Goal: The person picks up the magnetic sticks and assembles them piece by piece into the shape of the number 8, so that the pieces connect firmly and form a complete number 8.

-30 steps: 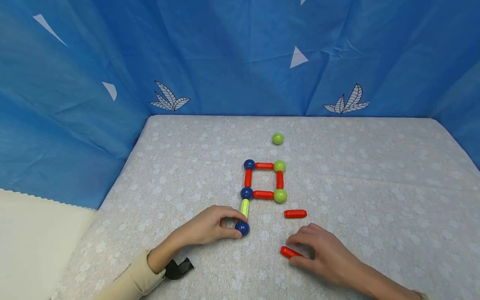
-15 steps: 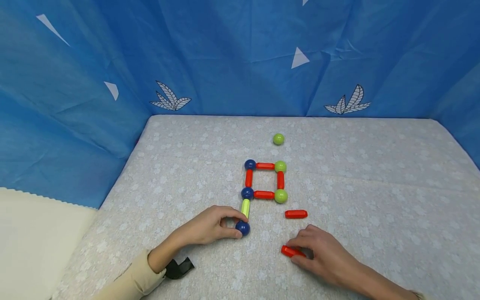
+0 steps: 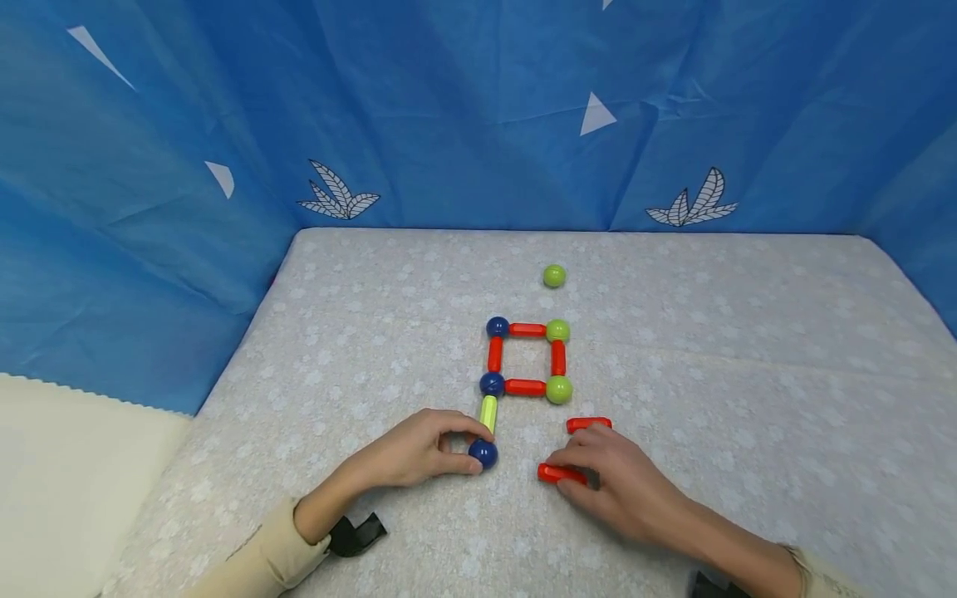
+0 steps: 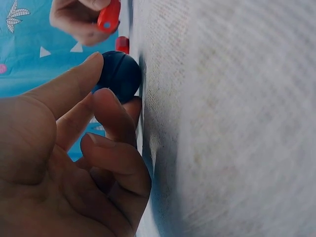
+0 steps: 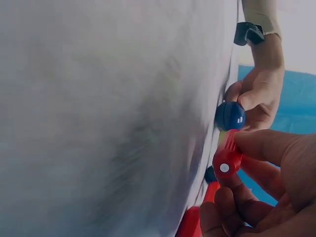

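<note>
My left hand (image 3: 419, 451) pinches a dark blue ball (image 3: 483, 453) between thumb and fingers. The ball sits at the near end of a yellow-green rod (image 3: 488, 415), whose far end meets another blue ball (image 3: 492, 384) at a corner of a square. In my right hand (image 3: 620, 486) is a red rod (image 3: 562, 474), pinched by thumb and fingers to the right of that held ball and apart from it; its round end faces the right wrist camera (image 5: 224, 168). A second red rod (image 3: 589, 423) lies just beyond the right hand's knuckles, partly covered by them.
The square has red rods (image 3: 526, 388) for sides, blue balls (image 3: 497, 327) on its left corners and green balls (image 3: 558, 389) on its right ones. A loose green ball (image 3: 554, 276) lies farther back on the patterned tablecloth (image 3: 748, 374). Blue cloth (image 3: 478, 116) hangs behind the table.
My right hand has lifted the red rod and carried it left and away from me, toward the held blue ball. The left hand keeps its place on that ball.
</note>
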A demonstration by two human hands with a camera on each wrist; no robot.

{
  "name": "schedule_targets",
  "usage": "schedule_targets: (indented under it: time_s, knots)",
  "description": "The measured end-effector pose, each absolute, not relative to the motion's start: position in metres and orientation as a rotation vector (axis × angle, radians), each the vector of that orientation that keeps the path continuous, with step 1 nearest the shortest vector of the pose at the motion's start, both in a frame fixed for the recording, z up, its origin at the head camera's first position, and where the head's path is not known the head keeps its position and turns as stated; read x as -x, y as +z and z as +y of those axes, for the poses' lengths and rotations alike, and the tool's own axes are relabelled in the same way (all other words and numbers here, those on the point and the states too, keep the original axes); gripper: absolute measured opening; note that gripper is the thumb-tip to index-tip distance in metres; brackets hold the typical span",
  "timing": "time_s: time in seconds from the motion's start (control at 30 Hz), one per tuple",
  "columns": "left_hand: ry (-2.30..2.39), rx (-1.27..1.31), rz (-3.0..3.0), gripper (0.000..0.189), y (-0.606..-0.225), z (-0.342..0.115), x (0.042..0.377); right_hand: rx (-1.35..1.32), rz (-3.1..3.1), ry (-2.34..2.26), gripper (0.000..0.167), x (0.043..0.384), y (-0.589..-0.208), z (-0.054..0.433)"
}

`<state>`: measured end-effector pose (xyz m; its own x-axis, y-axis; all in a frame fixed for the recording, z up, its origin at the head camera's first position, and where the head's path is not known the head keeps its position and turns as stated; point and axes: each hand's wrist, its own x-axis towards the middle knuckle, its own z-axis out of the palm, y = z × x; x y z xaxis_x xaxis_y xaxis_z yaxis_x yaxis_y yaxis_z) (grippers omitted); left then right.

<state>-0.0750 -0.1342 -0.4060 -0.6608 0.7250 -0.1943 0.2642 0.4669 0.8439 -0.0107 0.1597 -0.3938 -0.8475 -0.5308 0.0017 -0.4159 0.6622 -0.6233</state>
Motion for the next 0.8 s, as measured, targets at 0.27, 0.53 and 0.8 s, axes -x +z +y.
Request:
schedule_targets:
  time_s: [0.27,0.53,0.8]
  knots:
    - [1.127,-0.817,2.172,0.033,-0.406,-0.133,0.075,0.825,2.675,-0.917,0.021,0.026,-0.393,0.132]
    - [1.137,-0.835,2.165,0.033,-0.405,-0.133,0.076,0.85,2.686,-0.878,0.019,0.032,-0.398,0.119]
    - [1.131,-0.835,2.167,0.033,-0.405,-0.134,0.075,0.835,2.675,-0.877,0.018,0.034,-0.399,0.118]
